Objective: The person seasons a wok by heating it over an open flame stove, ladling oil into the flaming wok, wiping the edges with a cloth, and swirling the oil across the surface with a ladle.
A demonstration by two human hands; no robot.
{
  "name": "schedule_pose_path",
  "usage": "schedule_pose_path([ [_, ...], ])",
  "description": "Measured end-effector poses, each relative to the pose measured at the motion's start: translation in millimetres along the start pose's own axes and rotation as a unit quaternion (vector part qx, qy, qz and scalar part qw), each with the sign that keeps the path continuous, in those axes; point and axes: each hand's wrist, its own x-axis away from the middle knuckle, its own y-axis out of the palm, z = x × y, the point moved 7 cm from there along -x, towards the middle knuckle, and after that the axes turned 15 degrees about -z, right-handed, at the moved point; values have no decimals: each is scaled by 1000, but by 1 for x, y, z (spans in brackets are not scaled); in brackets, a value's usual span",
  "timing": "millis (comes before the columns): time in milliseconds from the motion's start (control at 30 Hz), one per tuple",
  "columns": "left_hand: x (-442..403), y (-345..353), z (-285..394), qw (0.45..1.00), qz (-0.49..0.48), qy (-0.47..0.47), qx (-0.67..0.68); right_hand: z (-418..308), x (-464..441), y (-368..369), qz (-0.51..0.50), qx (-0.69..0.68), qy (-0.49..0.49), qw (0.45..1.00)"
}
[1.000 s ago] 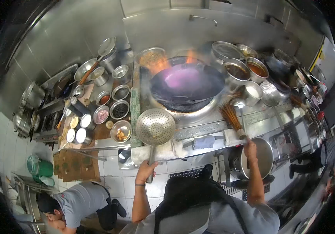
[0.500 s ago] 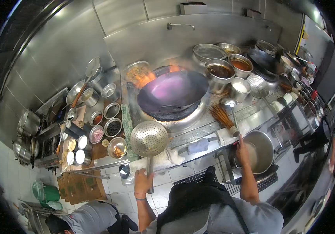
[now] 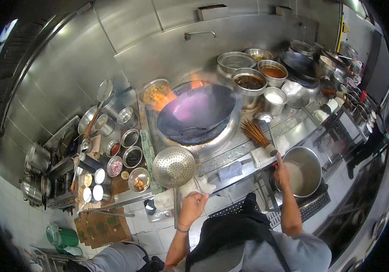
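My left hand [image 3: 194,209] is closed by the white cloth [image 3: 202,185] at the stove's front edge. What its fingers grip, if anything, is hidden. Just left of it lies a perforated strainer [image 3: 174,167], its handle free of my hand. My right hand [image 3: 282,176] is closed around the handle end of a ladle [image 3: 269,128], whose bowl rests on the counter. Beside that handle lies a bamboo brush [image 3: 255,135]. A dark wok [image 3: 199,112] sits tilted on the burner, with flames [image 3: 167,100] behind its left side.
Several seasoning bowls, including one of chopped pink pieces [image 3: 114,167], stand left. Pots of dark sauce [image 3: 250,82] and reddish liquid [image 3: 273,71] stand at back right. A large pot [image 3: 302,170] is below my right hand. Another person [image 3: 117,257] bends at lower left.
My left hand has let go of the strainer handle and moved right to the cloth. My right hand stays at the ladle handle. The view has shifted slightly.
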Motion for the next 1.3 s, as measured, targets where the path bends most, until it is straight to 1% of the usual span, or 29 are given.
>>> schedule_pose_path([
  [67, -12, -28, 22, 999, 10, -29, -42, 1, 1, 0, 0, -4, -4, 1000],
  [167, -27, -70, 49, 983, 131, 95, -88, -3, 0, 0, 0, -7, -12, 1000],
  [267, -34, -89, 70, 972, 165, 139, -93, 4, -6, 5, -1, 0, -24, 1000],
  [367, -34, -66, 60, 988, 88, 130, 6, -2, 1, 2, -5, 12, -20, 1000],
  [467, -24, 14, 16, 990, -35, 63, 125, -6, 4, 1, -15, 27, -20, 999],
  [533, -4, 78, 0, 982, -163, 40, 90, -3, -2, 3, -24, 25, -23, 999],
  [600, 25, 138, -11, 952, -280, 120, 31, 3, -9, 6, -15, 32, -29, 999],
  [667, 53, 157, -33, 923, -376, 81, 15, 6, -11, 9, -17, 31, -32, 999],
  [700, 57, 145, -31, 947, -318, 28, 45, 5, -11, 8, -23, 26, -33, 999],
  [767, 64, 125, -40, 970, -238, -49, -30, 7, -12, 12, -17, 26, -49, 998],
  [800, 68, 113, -43, 974, -198, -87, -67, 10, -14, 15, -16, 33, -54, 998],
  [867, 69, 95, -45, 972, -159, -144, -94, 18, -20, 24, -13, 48, -62, 997],
  [933, 56, 73, -30, 984, -107, -144, -4, 7, -9, 14, -35, 64, -55, 996],
  [1000, 33, 38, 2, 989, -26, -131, -56, 6, -7, 11, -49, 78, -51, 994],
  [1067, 5, 0, 21, 978, 49, -188, -73, 13, -11, 14, -55, 87, -49, 993],
  [1100, -12, -22, 46, 976, 117, -133, -123, 8, -6, 6, -64, 42, -68, 995],
  [1133, -27, -43, 72, 965, 184, -76, -171, 12, -9, 8, -72, 44, -65, 994],
  [1200, -58, -76, 100, 956, 227, -87, -166, 21, -16, 13, -87, 49, -60, 993],
  [1267, -91, -100, 108, 918, 269, -30, -289, 24, -14, 13, -85, 59, -79, 991],
  [1300, -107, -107, 112, 900, 279, -19, -333, 27, -16, 16, -78, 72, -86, 991],
])
